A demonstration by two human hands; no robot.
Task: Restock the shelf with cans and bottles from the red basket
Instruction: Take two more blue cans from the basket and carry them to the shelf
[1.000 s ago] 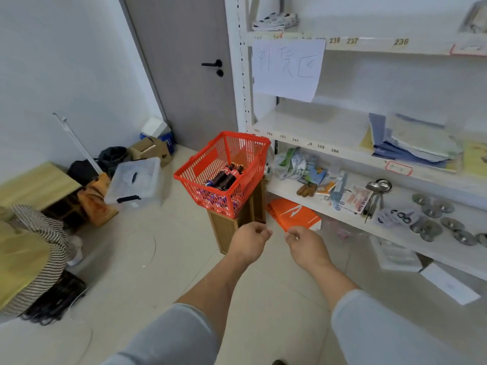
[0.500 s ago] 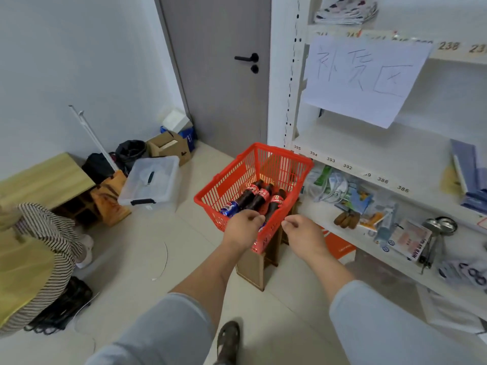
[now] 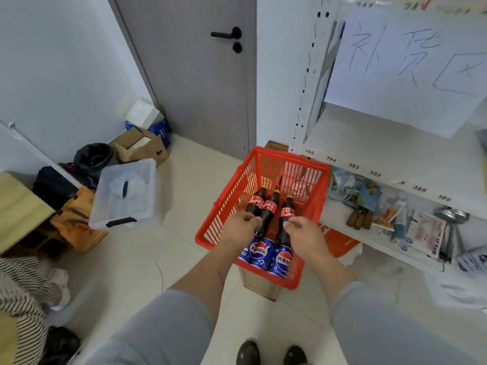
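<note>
A red basket [image 3: 285,157] stands on a wooden stand [image 3: 259,285] beside the white shelf [image 3: 369,143]. In it lie three cola bottles with red labels [image 3: 270,206], necks pointing away from me, and several blue cans [image 3: 283,260] at the near end. My left hand [image 3: 241,231] hovers over the left bottle, fingers curled, knuckles up. My right hand [image 3: 307,239] is over the lower part of the right bottle [image 3: 287,212], fingers also curled. The bottles still lie flat. My hands hide their lower bodies.
A handwritten paper sign [image 3: 408,61] hangs over the shelf board. The lower shelf [image 3: 340,225] holds small goods and spoons. On the floor to the left are a clear lidded box [image 3: 126,191], a cardboard box [image 3: 139,146] and bags. A grey door [image 3: 197,75] is behind.
I have stepped up to the basket. Both hands moved forward from short of its near rim to over the bottles inside. The basket now looks larger and I look down into it.
</note>
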